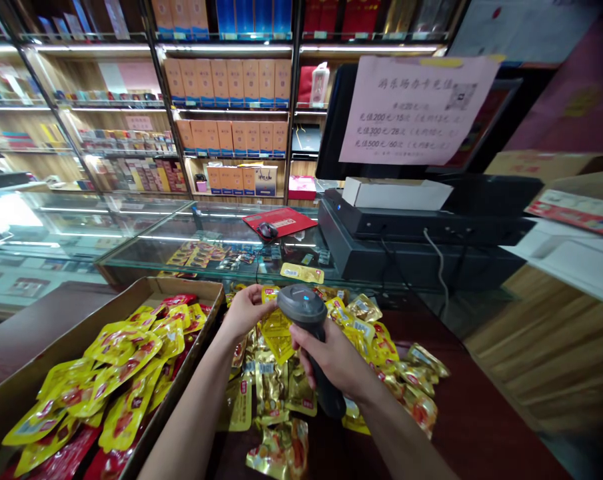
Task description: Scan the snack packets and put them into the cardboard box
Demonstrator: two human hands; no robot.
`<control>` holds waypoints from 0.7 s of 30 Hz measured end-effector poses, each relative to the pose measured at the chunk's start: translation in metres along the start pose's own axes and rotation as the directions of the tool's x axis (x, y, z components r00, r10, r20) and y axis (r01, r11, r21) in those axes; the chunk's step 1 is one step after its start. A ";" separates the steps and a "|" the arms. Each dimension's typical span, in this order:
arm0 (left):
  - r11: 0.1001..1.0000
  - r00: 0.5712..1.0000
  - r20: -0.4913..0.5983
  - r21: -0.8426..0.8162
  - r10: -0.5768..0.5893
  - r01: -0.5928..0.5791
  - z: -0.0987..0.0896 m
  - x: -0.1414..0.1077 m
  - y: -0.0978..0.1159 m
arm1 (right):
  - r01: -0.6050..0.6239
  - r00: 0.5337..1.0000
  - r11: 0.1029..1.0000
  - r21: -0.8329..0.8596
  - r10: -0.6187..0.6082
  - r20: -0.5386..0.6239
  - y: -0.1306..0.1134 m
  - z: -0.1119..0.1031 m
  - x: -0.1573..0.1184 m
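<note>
Head view, left hand: the left hand (246,313) has its fingers pinched on the top of a yellow plastic snack packet (278,339).
Head view, right hand: the right hand (337,357) has its fingers wrapped around the handle of a dark grey, pistol-shaped barcode scanner (301,301).
Scanner: its head hangs over the held packet, hiding part of it and of the pile below.
Pile: shiny gold and yellow plastic packets (270,387) lie loose and overlapping on the dark red-brown worktop (486,413), under and around both hands.
Tray: left of the left forearm, an open brown cardboard tray (214,297) holds yellow and red packets (126,360); its wall stands between them and the pile.
Glass case: beyond the worktop, a glass-topped display case (216,230) bears a flat red mat (288,220) and a dark computer mouse (268,231).
Far right: a black boxy machine (381,257) blocks the back corner, a pale cable (438,267) hanging down its front; above is a pink printed paper sign (416,113).
Backdrop: lit wooden shelves (156,113) carry rows of orange boxes (228,80).
</note>
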State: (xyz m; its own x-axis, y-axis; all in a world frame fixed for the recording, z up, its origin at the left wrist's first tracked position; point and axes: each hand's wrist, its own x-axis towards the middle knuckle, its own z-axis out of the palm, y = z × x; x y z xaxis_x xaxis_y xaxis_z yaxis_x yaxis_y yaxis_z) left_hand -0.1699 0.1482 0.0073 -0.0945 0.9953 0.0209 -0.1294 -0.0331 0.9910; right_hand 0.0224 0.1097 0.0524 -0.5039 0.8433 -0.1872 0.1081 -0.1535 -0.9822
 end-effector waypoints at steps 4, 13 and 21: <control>1.000 1.000 -0.017 0.003 0.007 -0.007 0.001 -0.001 -0.001 | -0.003 1.000 1.000 -0.025 0.003 -0.011 -0.003 0.000 -0.002; 0.966 0.958 -0.216 0.215 0.187 -0.141 -0.019 -0.020 0.016 | 0.022 1.000 0.999 -0.041 -0.022 0.000 -0.011 -0.001 -0.009; 0.849 0.814 -0.424 0.506 0.398 -0.151 -0.060 -0.062 0.060 | 0.088 0.995 0.993 -0.082 -0.084 0.049 -0.011 0.004 -0.016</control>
State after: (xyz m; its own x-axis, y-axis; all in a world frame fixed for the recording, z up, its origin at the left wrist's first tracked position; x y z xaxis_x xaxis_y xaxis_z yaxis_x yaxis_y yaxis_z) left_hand -0.2307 0.0789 0.0576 -0.5468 0.7581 0.3554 0.4041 -0.1328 0.9050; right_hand 0.0261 0.0955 0.0661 -0.5524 0.8270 -0.1046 0.1335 -0.0360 -0.9904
